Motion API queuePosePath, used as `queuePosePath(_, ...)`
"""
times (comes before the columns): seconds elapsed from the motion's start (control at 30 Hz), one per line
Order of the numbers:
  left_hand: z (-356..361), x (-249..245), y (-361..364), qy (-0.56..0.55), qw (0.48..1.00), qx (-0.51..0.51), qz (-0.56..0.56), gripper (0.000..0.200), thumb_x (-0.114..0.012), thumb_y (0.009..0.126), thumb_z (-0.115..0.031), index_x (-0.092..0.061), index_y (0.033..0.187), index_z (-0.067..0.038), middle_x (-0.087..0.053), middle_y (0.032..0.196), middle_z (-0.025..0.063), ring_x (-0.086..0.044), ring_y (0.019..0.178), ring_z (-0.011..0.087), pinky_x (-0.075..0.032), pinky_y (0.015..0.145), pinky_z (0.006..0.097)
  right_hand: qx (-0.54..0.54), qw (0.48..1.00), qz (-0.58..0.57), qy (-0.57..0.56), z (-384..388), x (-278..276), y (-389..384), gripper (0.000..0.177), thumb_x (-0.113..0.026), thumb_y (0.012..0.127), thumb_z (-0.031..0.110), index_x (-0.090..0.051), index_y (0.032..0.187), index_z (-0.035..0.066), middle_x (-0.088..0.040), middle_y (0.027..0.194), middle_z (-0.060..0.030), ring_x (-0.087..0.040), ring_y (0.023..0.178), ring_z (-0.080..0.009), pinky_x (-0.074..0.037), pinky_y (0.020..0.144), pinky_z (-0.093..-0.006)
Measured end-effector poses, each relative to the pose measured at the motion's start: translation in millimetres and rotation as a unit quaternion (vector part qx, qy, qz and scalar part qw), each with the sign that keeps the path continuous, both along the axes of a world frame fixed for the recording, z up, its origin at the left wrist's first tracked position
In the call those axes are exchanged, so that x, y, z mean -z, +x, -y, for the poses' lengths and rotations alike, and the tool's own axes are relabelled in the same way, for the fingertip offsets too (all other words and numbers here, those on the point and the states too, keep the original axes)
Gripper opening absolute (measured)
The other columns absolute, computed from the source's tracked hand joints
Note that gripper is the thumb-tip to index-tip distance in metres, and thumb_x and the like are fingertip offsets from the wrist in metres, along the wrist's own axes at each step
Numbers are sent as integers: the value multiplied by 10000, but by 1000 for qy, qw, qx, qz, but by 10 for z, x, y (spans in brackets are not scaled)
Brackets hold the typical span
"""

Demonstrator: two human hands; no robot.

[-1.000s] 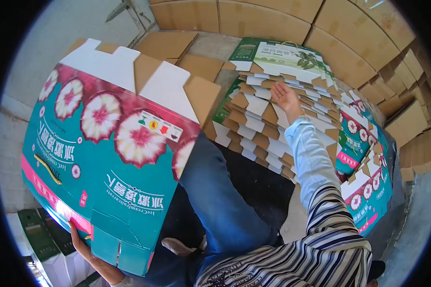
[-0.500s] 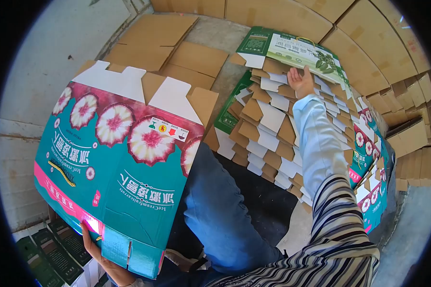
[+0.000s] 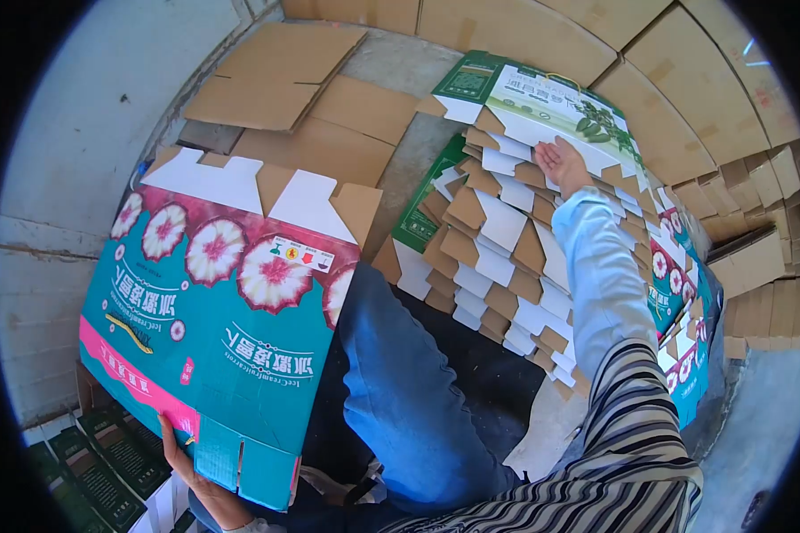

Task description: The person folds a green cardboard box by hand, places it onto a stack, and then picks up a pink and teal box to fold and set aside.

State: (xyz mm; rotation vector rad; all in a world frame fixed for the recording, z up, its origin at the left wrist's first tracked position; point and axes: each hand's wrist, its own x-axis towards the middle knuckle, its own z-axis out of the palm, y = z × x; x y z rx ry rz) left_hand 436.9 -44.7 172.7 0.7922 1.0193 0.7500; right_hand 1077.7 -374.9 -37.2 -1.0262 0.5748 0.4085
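My left hand (image 3: pixel 200 482) holds the lower edge of a flattened teal and pink carton (image 3: pixel 227 324) printed with sliced radishes. The thumb lies on its printed face, and the other fingers are mostly hidden. White and brown flaps stick out along the carton's top edge. At the upper right my right hand (image 3: pixel 560 166) is open, palm up, with nothing in it. It is at the flap edge of a green and white carton (image 3: pixel 547 104), which lies on top of a stack of flattened cartons (image 3: pixel 507 222); whether it touches the flaps I cannot tell.
Plain brown cardboard sheets (image 3: pixel 271 75) lie at the upper left beside a pale wall (image 3: pixel 71 169). Big brown boxes (image 3: pixel 684 98) line the back. More teal cartons (image 3: pixel 689 355) stand at the right. Dark green boxes (image 3: pixel 120 453) sit at the lower left.
The teal carton in my left hand has shifted, its top edge now lower and further from the brown sheets. My right hand has moved slightly down beside the stack.
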Motion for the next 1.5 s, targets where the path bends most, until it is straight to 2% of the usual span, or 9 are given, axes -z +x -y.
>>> queuePosePath(0.53, -8, 31, -100, -10, 1000, -15, 8, 538, -523, 903, -364, -409, 1292, -11, -554, 1198, 163, -581, 1031, 301, -482, 887, 461, -4, 990, 122, -71, -171, 361, 35, 84, -551, 842, 128, -569, 858, 47, -584, 744, -67, -571, 642, -135, -462, 546, -234)
queuePosePath(0.63, -1, 24, -73, -18, 1000, -15, 20, 533, -522, 904, -367, -416, 1288, -14, -558, 1192, 162, -581, 1032, 296, -480, 888, 458, -38, 961, 230, -149, 194, 127, -310, 163, -585, 822, 157, -583, 711, 37, -583, 667, -43, -529, 554, -106, -413, 462, -226)
queuePosePath(0.87, 136, 202, -84, -12, 999, -9, 34, 534, -543, 895, -370, -430, 1277, -15, -565, 1163, 154, -595, 989, 255, -510, 835, 409, 65, 980, 73, -176, 1625, -170, -1918, 105, -674, 792, 167, -570, 781, 162, -577, 684, 55, -516, 551, -13, -378, 437, -111)
queuePosePath(0.9, 215, 265, -74, 90, 996, -3, -22, 549, -530, 900, -380, -412, 1294, -17, -546, 1190, 152, -586, 1007, 239, -510, 841, 402, 60, 967, 81, -232, 1856, -54, -2162, 160, -649, 793, 227, -536, 728, 133, -520, 621, 30, -478, 494, -60, -375, 415, -188)
queuePosePath(1.03, 177, 435, -145, 150, 988, 23, -35, 584, -499, 905, -410, -374, 1322, -20, -515, 1227, 143, -571, 1032, 208, -509, 851, 382, 76, 992, -22, -95, 2289, 584, -3092, 512, -666, 797, 330, -448, 1212, 125, -441, 1215, -107, -471, 1078, -279, -448, 846, -416)
queuePosePath(1.1, 139, 428, -151, 102, 995, 13, -4, 580, -491, 906, -414, -376, 1320, -24, -519, 1220, 137, -573, 1027, 209, -510, 849, 377, 137, 988, -64, -25, 1788, 426, -3343, 596, -689, 801, 365, -423, 1266, 103, -406, 1295, -139, -398, 1205, -339, -422, 942, -463)
queuePosePath(1.23, 106, 522, -297, 234, 971, 23, -45, 556, -451, 933, -409, -394, 1311, -5, -540, 1200, 157, -577, 1032, 254, -519, 847, 405, 119, 981, -121, 96, 1316, 789, -3138, 479, -696, 807, 304, -495, 1193, 106, -528, 1183, -90, -510, 1110, -291, -469, 886, -427)
queuePosePath(1.3, -128, 574, -335, -1, 997, 7, 82, 553, -514, 898, -404, -423, 1290, -25, -556, 1187, 154, -579, 1025, 270, -499, 868, 436, 107, 984, -77, 118, 940, 715, -3035, 489, -719, 793, 219, -493, 1209, 96, -568, 1169, -82, -546, 1092, -252, -484, 886, -388)
queuePosePath(1.5, -441, 976, -666, -44, 989, 24, 142, 504, -572, 865, -281, -438, 1275, -19, -555, 1201, 158, -560, 1061, 311, -464, 900, 491, 56, 993, 104, 22, 759, 513, -2655, 317, -640, 854, 187, -549, 1136, 73, -621, 1086, -65, -603, 998, -191, -503, 813, -322)
